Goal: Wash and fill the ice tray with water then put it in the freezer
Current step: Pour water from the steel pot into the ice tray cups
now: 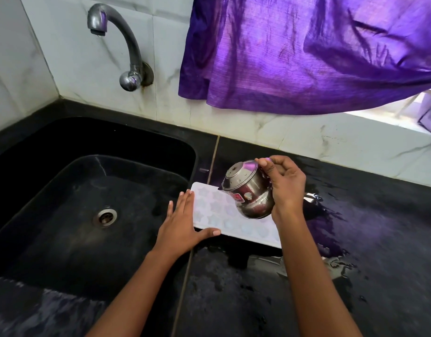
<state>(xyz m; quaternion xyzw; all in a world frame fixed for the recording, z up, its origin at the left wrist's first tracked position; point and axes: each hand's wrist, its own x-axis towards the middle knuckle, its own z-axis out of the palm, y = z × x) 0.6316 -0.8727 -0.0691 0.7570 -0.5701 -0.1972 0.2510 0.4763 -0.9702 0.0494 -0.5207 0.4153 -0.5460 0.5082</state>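
Right hand (286,188): fingers and thumb are curled round a small steel pot (248,193), holding it firmly from its right side. The wrist is bent and the forearm rises from the lower right of the view. The pot is held clear of the surface and tipped well over, directly above the right half of the ice tray (217,210); which end is its mouth cannot be told.

Left hand (183,227): flat, holding nothing. 4 straight fingers press on the tray's left end, and the thumb lies stretched along its near edge. The forearm reaches in from the bottom centre.

Ice tray: white, with shaped cells, lying flat on the black counter (355,239), its left end at the edge of the black sink (63,190). Water is pooled on the counter around and to the right of the tray.

Surroundings: 1 drain (105,216) in the sink floor, 1 curved metal tap (117,40) on the tiled wall, and a purple curtain (307,52) hanging above the counter.
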